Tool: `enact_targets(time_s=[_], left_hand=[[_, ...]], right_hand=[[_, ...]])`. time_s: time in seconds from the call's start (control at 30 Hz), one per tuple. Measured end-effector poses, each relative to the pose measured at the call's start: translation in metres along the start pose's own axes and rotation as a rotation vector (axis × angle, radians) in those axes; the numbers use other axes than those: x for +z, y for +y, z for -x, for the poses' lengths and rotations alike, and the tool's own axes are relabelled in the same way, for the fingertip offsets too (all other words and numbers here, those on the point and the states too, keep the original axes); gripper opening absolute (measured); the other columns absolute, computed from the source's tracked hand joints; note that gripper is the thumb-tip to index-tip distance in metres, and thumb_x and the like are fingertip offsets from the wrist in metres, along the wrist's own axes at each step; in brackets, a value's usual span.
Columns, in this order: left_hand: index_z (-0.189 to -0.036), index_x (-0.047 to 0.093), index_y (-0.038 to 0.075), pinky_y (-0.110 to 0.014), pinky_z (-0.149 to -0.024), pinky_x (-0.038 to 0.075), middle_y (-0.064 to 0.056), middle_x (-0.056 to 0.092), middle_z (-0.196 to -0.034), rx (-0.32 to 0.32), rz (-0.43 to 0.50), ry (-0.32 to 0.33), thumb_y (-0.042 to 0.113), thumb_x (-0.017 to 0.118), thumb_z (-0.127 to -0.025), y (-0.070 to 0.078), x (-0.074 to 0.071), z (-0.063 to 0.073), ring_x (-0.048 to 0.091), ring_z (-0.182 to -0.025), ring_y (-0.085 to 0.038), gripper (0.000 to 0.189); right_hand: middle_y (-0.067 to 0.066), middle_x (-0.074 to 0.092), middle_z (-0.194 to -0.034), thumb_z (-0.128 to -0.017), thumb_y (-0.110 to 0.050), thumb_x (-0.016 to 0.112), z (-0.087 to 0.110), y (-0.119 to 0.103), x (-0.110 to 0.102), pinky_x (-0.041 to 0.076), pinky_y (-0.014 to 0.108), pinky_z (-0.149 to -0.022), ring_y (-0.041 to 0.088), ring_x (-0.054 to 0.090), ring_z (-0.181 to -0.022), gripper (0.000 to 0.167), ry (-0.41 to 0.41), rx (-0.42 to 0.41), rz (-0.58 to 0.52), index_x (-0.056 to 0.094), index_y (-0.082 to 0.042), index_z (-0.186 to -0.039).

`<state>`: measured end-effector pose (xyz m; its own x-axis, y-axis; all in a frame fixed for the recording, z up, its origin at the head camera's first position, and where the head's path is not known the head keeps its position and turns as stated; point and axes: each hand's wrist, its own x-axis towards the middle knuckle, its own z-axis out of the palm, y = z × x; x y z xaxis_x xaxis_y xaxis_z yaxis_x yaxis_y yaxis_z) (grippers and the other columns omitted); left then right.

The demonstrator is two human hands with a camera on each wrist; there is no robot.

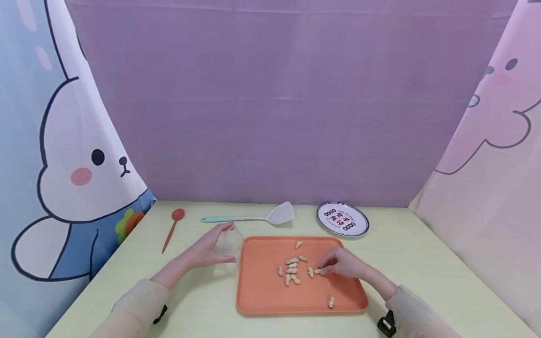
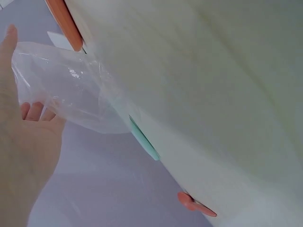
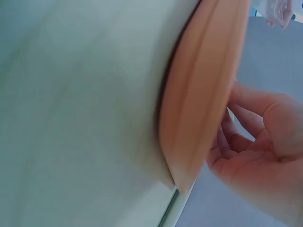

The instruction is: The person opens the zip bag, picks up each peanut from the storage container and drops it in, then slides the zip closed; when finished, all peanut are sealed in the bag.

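Observation:
A clear plastic bag (image 2: 71,82) hangs from my left hand (image 1: 213,246), its mouth spread between thumb and fingers, just left of the orange tray (image 1: 264,298). Over the right half of that tray, my right hand (image 1: 344,264) pinches a peanut (image 1: 317,271) between thumb and fingertips, close above the surface. Another peanut (image 1: 310,272) lies right beside it. Several peanuts form a loose cluster (image 1: 292,270) near the tray's middle, with one peanut (image 1: 298,244) toward the back and one peanut (image 1: 331,302) toward the front right. The right wrist view hides the peanuts behind the tray's rim.
Behind the tray lies a spatula (image 1: 281,214) with a mint handle. A white plate (image 1: 342,219) with red lettering sits at the back right, and a red spoon (image 1: 178,215) at the back left. A purple cloth (image 1: 270,103) hangs behind the table.

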<state>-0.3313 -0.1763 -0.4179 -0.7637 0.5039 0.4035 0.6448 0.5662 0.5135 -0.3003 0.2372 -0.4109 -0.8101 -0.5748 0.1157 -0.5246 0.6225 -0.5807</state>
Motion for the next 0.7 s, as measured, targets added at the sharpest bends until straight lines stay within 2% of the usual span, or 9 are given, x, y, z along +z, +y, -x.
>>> enact_targets(time_s=[0.2, 0.43, 0.57, 0.7], left_hand=[[-0.142, 0.034, 0.001, -0.049, -0.103, 0.039, -0.014, 0.049, -0.137, -0.020, 0.019, 0.002, 0.045, 0.080, -0.069, 0.000, 0.001, 0.001, 0.046, -0.127, -0.032, 0.097], [-0.143, 0.034, 0.006, -0.049, -0.104, 0.038, -0.012, 0.048, -0.138, -0.076, 0.032, 0.000, 0.046, 0.077, -0.071, 0.001, 0.001, 0.001, 0.045, -0.128, -0.030, 0.093], [-0.143, 0.034, 0.007, -0.049, -0.105, 0.037, -0.011, 0.048, -0.139, -0.101, 0.031, 0.001, 0.048, 0.076, -0.074, 0.001, 0.001, 0.001, 0.044, -0.129, -0.030, 0.091], [-0.144, 0.033, 0.007, -0.049, -0.106, 0.036, -0.009, 0.048, -0.139, -0.099, 0.027, -0.006, 0.052, 0.073, -0.074, 0.001, 0.001, 0.002, 0.043, -0.130, -0.029, 0.092]], right_hand=[[0.002, 0.065, -0.080, -0.077, -0.018, 0.076, 0.000, 0.000, 0.001, 0.045, 0.017, -0.062, 0.000, 0.051, -0.071, 0.013, 0.009, 0.045, -0.009, 0.072, -0.007, -0.081], [-0.007, 0.066, -0.078, -0.079, -0.024, 0.075, 0.000, 0.001, -0.006, 0.045, 0.019, -0.064, -0.001, 0.052, -0.071, 0.012, 0.049, 0.075, 0.043, 0.069, -0.013, -0.082], [-0.003, 0.068, -0.080, -0.081, -0.022, 0.072, -0.004, -0.003, -0.012, 0.047, 0.020, -0.065, 0.003, 0.055, -0.072, 0.013, 0.075, 0.087, 0.009, 0.069, -0.010, -0.086], [0.000, 0.068, -0.084, -0.084, -0.020, 0.069, -0.011, -0.011, -0.017, 0.048, 0.020, -0.067, 0.006, 0.058, -0.075, 0.013, 0.093, 0.102, -0.032, 0.068, -0.008, -0.090]])
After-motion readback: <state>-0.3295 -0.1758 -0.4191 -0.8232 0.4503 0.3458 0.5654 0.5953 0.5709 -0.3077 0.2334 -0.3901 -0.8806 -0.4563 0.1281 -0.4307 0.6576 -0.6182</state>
